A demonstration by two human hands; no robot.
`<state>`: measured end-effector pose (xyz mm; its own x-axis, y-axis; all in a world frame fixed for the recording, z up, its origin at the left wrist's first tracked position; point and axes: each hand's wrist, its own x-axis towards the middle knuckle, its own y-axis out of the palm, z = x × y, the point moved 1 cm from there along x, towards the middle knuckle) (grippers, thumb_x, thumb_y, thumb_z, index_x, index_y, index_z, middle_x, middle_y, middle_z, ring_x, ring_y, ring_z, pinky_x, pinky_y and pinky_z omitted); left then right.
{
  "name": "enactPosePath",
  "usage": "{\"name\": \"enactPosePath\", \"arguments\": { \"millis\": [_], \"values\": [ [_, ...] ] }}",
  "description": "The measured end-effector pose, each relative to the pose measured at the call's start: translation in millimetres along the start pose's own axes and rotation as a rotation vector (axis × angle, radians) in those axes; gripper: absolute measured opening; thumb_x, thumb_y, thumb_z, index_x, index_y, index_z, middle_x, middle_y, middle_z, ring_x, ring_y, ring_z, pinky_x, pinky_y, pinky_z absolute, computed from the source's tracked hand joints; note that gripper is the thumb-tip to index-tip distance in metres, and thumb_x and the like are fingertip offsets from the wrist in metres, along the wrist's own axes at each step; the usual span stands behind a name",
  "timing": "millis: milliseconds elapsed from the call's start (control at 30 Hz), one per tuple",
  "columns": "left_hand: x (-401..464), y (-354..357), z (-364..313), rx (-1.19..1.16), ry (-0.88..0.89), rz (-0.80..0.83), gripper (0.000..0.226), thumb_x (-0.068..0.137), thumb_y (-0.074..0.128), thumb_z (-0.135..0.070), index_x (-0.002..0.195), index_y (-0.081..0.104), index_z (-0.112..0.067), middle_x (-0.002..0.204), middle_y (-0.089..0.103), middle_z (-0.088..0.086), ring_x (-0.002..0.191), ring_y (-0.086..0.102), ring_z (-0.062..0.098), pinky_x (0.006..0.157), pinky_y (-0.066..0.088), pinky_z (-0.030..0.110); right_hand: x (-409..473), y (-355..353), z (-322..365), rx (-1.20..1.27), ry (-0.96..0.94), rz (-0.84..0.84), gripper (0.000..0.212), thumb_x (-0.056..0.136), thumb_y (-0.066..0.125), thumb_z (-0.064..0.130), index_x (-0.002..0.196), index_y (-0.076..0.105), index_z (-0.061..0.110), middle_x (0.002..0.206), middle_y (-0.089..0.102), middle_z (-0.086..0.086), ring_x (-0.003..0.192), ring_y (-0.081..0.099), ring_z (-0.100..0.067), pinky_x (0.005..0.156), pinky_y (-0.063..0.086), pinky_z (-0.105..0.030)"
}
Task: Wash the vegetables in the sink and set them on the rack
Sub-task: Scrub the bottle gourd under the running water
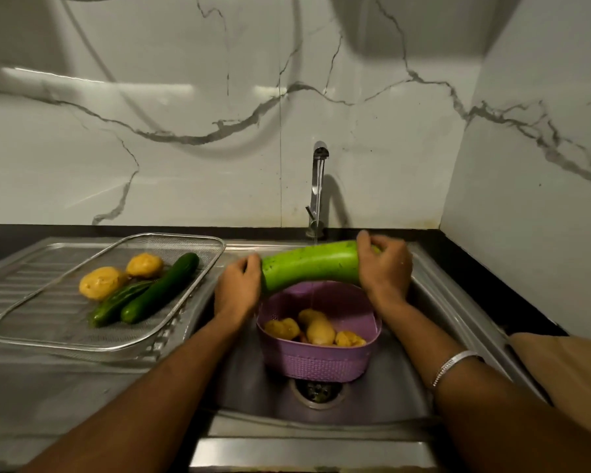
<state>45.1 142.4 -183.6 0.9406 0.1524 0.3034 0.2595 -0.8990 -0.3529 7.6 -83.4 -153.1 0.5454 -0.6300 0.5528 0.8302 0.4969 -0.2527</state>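
A long pale-green gourd (313, 264) lies level over the sink (403, 387), under the running tap (318, 192). My left hand (238, 288) cups its left end. My right hand (384, 264) grips its right end, fingers curled over the top. Below the gourd a purple basket (318, 361) stands in the sink with several potatoes (319, 331) inside. On the draining board at left, a wire mesh rack (48, 332) holds two potatoes (101, 282) and two dark green cucumbers (161, 287).
A marble wall rises behind the sink and at the right. The drain (316, 390) shows just in front of the basket. A tan cloth (567, 370) lies on the counter at the right edge. The ribbed steel draining board (11, 278) extends left.
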Motion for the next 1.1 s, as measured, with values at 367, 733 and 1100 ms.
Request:
{"name": "enactPosePath", "arguments": {
  "millis": [367,733,1100],
  "values": [
    [-38,-14,-43,-0.503,-0.375,1.039,0.039,0.091,0.064,-0.041,0.108,0.077,-0.009,0.115,0.071,0.022,0.095,0.071,0.028,0.09,0.057,0.041,11,1,4,0.651,0.356,0.353,0.022,0.086,0.067,0.008,0.066,0.076,0.004,0.06,0.071,-0.007,0.057,0.062,-0.019,0.07,0.052,-0.033],
    [-40,-47,-108,-0.275,-0.092,0.252,0.045,0.07,0.087,-0.044,0.097,0.078,-0.009,0.085,0.078,0.008,0.072,0.072,0.016,0.061,0.057,0.027,18,25,-15,0.357,0.381,0.415,0.054,0.103,0.036,0.058,0.091,0.069,0.018,0.082,0.072,-0.01,0.06,0.07,-0.035,0.04,0.043,-0.025],
    [-6,-167,-79,0.827,0.197,-0.118,0.07,0.068,0.071,-0.074,0.126,0.058,-0.036,0.103,0.068,-0.009,0.084,0.055,0.011,0.078,0.049,0.033,6,18,-25,0.206,0.256,0.508,0.013,0.101,0.059,0.019,0.101,0.07,0.013,0.086,0.074,-0.012,0.062,0.074,-0.03,0.051,0.049,-0.029]
  ]
}}
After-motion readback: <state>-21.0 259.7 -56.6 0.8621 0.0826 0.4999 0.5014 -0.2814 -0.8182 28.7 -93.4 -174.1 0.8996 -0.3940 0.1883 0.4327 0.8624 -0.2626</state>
